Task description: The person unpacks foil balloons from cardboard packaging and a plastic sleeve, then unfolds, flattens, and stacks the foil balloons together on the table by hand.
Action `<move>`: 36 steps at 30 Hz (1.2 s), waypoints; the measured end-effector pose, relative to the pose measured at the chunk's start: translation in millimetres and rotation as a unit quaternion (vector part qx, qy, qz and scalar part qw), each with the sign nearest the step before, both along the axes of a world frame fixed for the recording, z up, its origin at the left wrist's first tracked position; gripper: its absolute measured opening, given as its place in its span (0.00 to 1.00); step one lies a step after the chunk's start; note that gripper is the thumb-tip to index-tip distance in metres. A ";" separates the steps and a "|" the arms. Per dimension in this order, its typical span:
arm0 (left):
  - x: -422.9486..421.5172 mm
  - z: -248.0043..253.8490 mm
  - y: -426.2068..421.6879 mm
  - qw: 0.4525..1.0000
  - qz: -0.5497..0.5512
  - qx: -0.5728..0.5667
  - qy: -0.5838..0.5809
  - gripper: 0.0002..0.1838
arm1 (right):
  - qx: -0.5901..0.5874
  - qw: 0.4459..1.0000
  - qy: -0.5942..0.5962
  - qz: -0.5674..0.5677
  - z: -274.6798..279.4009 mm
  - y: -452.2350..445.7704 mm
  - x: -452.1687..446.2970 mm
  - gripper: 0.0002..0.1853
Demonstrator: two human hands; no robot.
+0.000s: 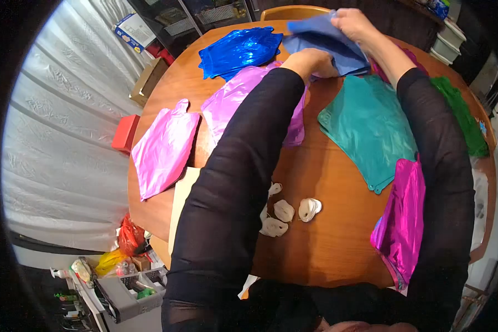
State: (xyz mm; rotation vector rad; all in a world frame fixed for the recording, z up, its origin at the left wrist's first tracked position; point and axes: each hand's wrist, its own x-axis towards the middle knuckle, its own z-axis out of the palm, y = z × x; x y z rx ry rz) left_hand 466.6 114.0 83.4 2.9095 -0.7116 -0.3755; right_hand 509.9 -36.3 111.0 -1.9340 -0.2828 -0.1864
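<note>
At the far side of the table, my right hand is closed on the upper edge of a blue-grey flat foil balloon, blurred at its left end. My left hand is at the near edge of the same balloon; its fingertips are mostly hidden. Below that hand lies a stack of lilac foil balloons, partly covered by my left arm. A teal foil balloon stack lies between my arms. Shiny blue ones are left of my hands.
Pink foil lies left, shiny magenta foil near my right arm, and dark green foil at right. Several white string coils sit in the middle of the wooden table. A grey basket stands lower left.
</note>
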 end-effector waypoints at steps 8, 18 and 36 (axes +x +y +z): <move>19.6 -14.6 -12.2 0.998 0.033 0.001 -0.057 0.43 | 0.038 0.968 -0.235 -0.083 93.3 -84.8 -5.3 0.08; 29.1 -23.8 -9.4 0.995 0.016 0.000 -0.102 0.47 | -0.040 0.965 -0.231 -0.116 139.3 -130.1 -143.7 0.08; -98.8 33.0 70.2 0.960 -0.057 -0.197 -0.191 0.24 | -0.449 0.804 -0.376 0.101 -23.4 -190.3 -448.3 0.05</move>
